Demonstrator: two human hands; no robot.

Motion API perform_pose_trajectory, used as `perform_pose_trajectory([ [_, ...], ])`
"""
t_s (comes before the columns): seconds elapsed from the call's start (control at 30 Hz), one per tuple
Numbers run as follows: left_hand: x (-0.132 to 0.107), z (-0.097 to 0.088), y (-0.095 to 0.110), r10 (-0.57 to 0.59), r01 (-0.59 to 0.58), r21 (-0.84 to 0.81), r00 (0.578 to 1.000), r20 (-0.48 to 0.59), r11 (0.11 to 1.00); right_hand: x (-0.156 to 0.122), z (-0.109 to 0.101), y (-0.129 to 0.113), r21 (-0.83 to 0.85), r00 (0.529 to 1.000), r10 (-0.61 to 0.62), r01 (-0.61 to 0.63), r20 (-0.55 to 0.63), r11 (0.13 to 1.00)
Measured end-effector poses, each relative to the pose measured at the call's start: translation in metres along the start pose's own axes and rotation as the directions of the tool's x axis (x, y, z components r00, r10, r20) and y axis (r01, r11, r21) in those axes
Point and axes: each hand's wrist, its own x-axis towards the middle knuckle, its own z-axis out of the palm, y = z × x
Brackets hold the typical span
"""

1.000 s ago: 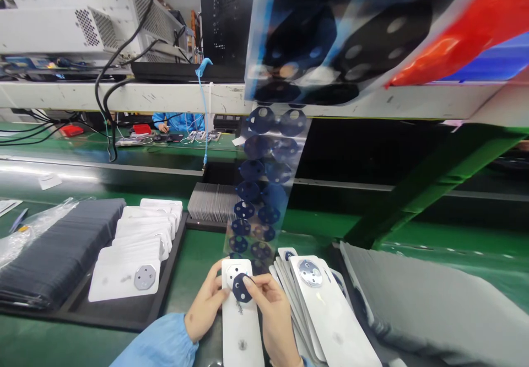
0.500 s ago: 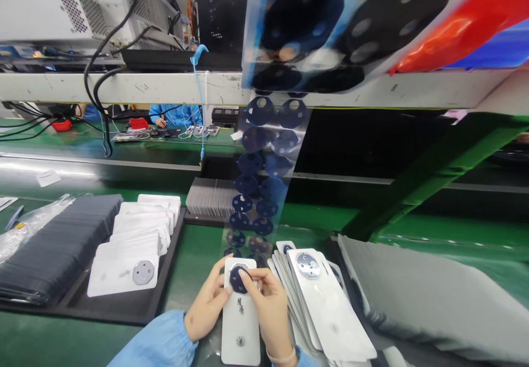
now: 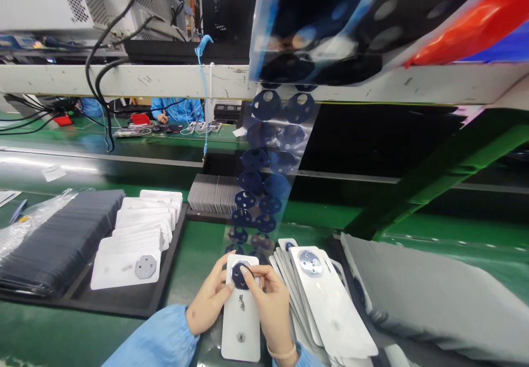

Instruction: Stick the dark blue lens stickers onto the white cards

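A white phone back cover (image 3: 241,323) stands nearly lengthwise before me, its camera end away from me. My left hand (image 3: 210,300) is closed on its left edge, thumb near the camera ring. Over the ring lies a dark round camera film (image 3: 238,276) with small holes. My right hand (image 3: 273,305) has thumb and fingers closed at the film's right side, partly covering it. Behind the cover hangs a clear strip of dark camera films (image 3: 248,182). On the right, a fanned stack of white back covers (image 3: 330,306) lies near my right hand.
At left, a black tray (image 3: 119,303) holds white covers (image 3: 126,265) and a dark row of sheets (image 3: 61,246). Grey cards (image 3: 212,193) stand behind. A grey-covered pile (image 3: 433,295) lies at right. A white beam (image 3: 165,83) crosses above; a person in blue (image 3: 177,111) sits beyond.
My view has shifted slightly, so the surroundings sit a little further right. Both hands keep their hold on the cover and film, with hardly any visible movement.
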Motion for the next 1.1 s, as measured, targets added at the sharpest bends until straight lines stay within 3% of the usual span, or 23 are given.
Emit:
perform_pose_trajectory([
  [0.57, -0.0005, -0.0003, 0.0029, -0.009, 0.009, 0.033, 1.000, 0.006, 0.999, 0.0006, -0.0026, 0.0007, 0.033, 0.998, 0.032, -0.034, 0.058, 0.999],
  [1.1, -0.0014, 0.0014, 0.0022, -0.009, 0.009, 0.016, 1.000, -0.004, 1.000, -0.0010, -0.0008, 0.0017, 0.015, 0.999, 0.042, -0.042, 0.015, 0.999],
])
